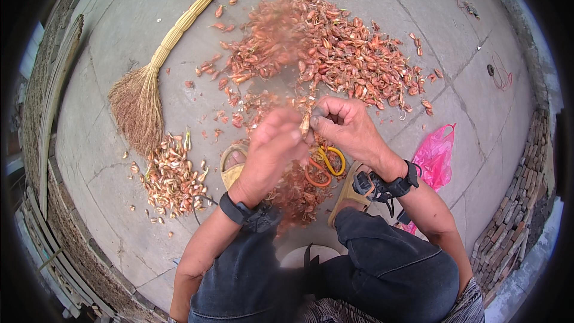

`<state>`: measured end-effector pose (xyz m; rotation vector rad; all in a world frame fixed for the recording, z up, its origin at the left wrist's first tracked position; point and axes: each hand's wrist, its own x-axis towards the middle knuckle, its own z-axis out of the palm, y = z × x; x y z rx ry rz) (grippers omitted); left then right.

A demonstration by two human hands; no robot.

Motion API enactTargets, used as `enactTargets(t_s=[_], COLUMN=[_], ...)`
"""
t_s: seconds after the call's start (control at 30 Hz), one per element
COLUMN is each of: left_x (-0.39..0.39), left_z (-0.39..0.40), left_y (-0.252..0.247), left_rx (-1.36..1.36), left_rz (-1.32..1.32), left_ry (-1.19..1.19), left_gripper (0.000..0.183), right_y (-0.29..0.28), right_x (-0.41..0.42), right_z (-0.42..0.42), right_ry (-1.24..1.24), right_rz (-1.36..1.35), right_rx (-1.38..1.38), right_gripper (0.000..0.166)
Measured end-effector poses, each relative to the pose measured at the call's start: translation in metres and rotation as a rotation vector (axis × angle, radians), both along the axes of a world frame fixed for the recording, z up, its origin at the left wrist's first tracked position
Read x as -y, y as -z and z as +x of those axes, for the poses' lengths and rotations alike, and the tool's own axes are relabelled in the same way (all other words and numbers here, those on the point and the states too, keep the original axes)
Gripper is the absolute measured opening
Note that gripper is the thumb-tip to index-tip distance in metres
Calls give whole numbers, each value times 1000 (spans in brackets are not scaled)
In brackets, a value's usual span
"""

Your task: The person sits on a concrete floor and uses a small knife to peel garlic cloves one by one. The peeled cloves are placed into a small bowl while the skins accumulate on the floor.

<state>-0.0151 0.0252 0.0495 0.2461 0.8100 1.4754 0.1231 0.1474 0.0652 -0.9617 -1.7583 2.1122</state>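
Observation:
Between my two hands is a shallot bulb (305,124) with pale, dry skin. The thumb and fingers of my right hand (343,123) pinch it from the right. My left hand (274,146) is blurred beside it; whether its fingers touch the bulb cannot be made out. Beneath them lie reddish loose skins (298,193) and scissors with orange and yellow handles (334,161), their blades hidden. A large heap of unpeeled reddish shallots (354,54) spreads on the concrete beyond my hands. A smaller pile of cleaned shallots (172,179) is at the left.
A straw broom (172,38) lies at the upper left, its bristles against the small pile. My sandalled feet flank the skins. A pink plastic bag (435,157) rests at the right, with stacked bricks (511,215) along the edge. Wooden planks (56,112) line the left side.

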Motion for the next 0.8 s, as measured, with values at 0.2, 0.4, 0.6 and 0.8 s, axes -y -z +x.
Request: enactTargets(t_s=[0.2, 0.4, 0.6, 0.8], left_x=[-1, 1, 2, 2], left_z=[4, 6, 8, 8], left_y=[-7, 2, 6, 5], left_rx=[-59, -477, -658, -619], left_rz=[-25, -98, -58, -50], left_ry=[25, -6, -27, -68], left_gripper=[27, 28, 29, 25], right_y=[-3, 1, 9, 5], right_x=[-2, -3, -1, -6], right_z=[-1, 0, -3, 3], right_ry=[130, 119, -20, -114], right_rz=[99, 65, 346, 428], right_rx=[58, 11, -28, -28], right_gripper=[21, 16, 7, 22])
